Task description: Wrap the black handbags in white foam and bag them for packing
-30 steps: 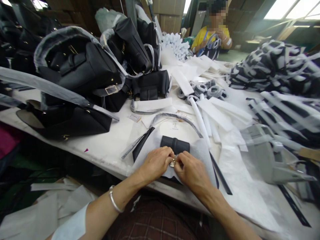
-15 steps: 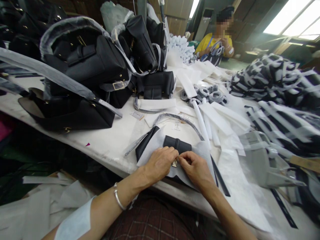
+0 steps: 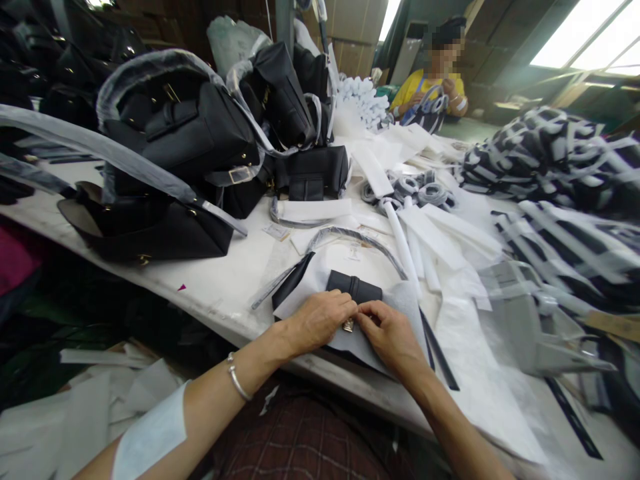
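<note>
A small black leather bag piece (image 3: 354, 287) lies on a white tissue sheet (image 3: 400, 303) at the near edge of the white table (image 3: 220, 287). Both my hands meet over it. My left hand (image 3: 320, 320) and my right hand (image 3: 393, 337) are closed, and their fingertips pinch a small metal clasp (image 3: 349, 325) on the bag's front. A silver bangle sits on my left wrist. The lower part of the bag is hidden under my hands and the tissue.
Black handbags (image 3: 185, 140) with wrapped handles pile up at the left and back. White paper rolls (image 3: 400, 233) and foam strips lie mid-table. Wrapped black straps (image 3: 550, 167) heap at the right. A person in yellow (image 3: 430, 87) works at the far end.
My hands stayed pinched on the clasp and shifted only slightly. The view tilted a little, so the table scene moved right and down.
</note>
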### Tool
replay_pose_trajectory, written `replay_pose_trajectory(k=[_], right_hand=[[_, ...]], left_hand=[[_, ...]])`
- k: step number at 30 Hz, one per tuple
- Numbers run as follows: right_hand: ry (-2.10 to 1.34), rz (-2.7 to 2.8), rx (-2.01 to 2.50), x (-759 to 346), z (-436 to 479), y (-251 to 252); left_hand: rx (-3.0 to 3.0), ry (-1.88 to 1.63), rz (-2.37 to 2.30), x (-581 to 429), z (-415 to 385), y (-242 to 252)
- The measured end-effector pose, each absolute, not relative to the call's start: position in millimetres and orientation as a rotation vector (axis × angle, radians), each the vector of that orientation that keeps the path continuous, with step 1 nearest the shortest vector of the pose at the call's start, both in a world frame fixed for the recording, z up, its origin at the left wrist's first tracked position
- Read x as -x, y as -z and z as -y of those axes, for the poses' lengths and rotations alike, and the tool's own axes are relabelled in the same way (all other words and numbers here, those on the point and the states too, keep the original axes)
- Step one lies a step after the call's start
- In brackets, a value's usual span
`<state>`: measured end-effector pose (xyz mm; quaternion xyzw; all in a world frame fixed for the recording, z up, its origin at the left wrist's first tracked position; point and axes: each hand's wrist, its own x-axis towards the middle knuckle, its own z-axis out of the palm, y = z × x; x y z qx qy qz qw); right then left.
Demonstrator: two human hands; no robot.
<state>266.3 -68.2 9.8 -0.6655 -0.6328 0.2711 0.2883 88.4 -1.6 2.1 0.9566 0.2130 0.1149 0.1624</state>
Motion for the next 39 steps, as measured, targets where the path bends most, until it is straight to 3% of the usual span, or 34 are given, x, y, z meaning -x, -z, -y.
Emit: replay_pose_trajectory(k=[6,23,35,39], right_hand=[[-0.799,1.584,1.759,-269.2,67.6,-12.1],[-0.739,1.585,1.714,-270.6,71.5,-6.1],[-0.688,1.619,1.721,-270.6,70.8,-5.1],[-0.697,1.624,1.744,-271.4,70.3,-4.7]], left_hand=[[-2.697,-0.378,-0.567,-83.7,8.9,-13.4],[-3.065,0.043,-0.091,-91.3,-11.4,-47.8],[-2.917,0.070,0.159,-106.0,-31.8,-55.8],[-2.921,0.227,0.208,-118.9,-34.5,-59.4]])
